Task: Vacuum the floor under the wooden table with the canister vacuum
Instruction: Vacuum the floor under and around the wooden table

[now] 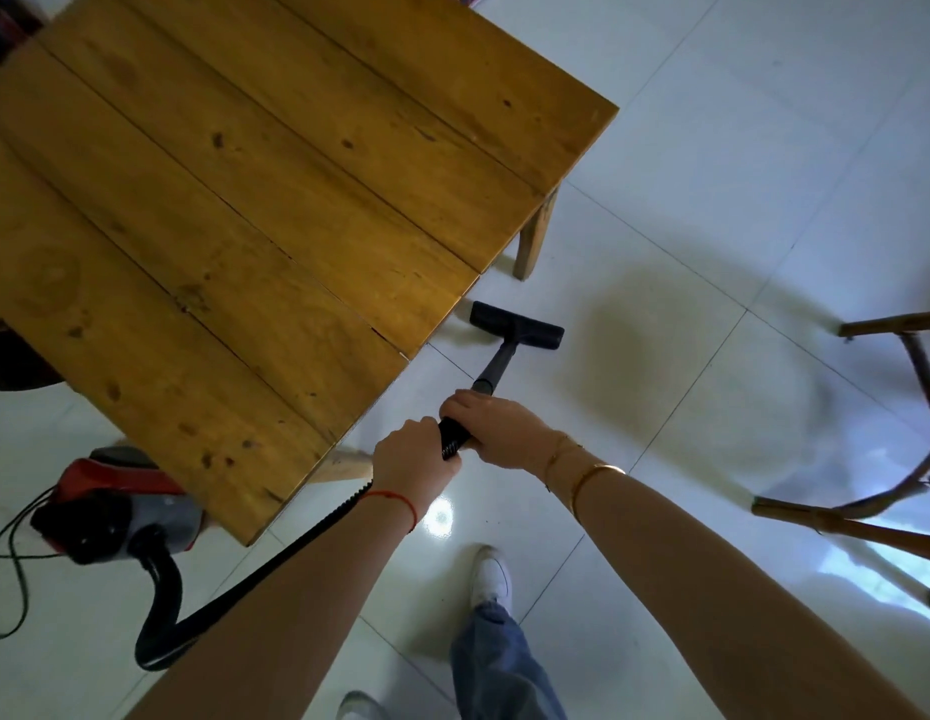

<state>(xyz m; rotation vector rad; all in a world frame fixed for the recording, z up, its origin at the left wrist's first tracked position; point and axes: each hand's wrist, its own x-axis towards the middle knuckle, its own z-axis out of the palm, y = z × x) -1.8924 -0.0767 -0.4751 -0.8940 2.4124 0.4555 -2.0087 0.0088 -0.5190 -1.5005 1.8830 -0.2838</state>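
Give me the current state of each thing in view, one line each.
left hand: closed around the wand, behind the right.
right hand: closed around the wand, further forward.
wand: slanted down toward the floor.
floor nozzle: flat on the tiles, beside the table edge, not under it.
hose: looped along the floor.
canister vacuum: on the floor, partly under the table corner.
wooden table: upright, top bare.
chair: off to the right.

Both arms reached forward, nearly straight. Left hand (408,449) was clenched around the wand (465,423), knuckles up, red thread on wrist. Right hand (496,426) gripped the wand just ahead of the left, fingers wrapped over the top, bangles on wrist.
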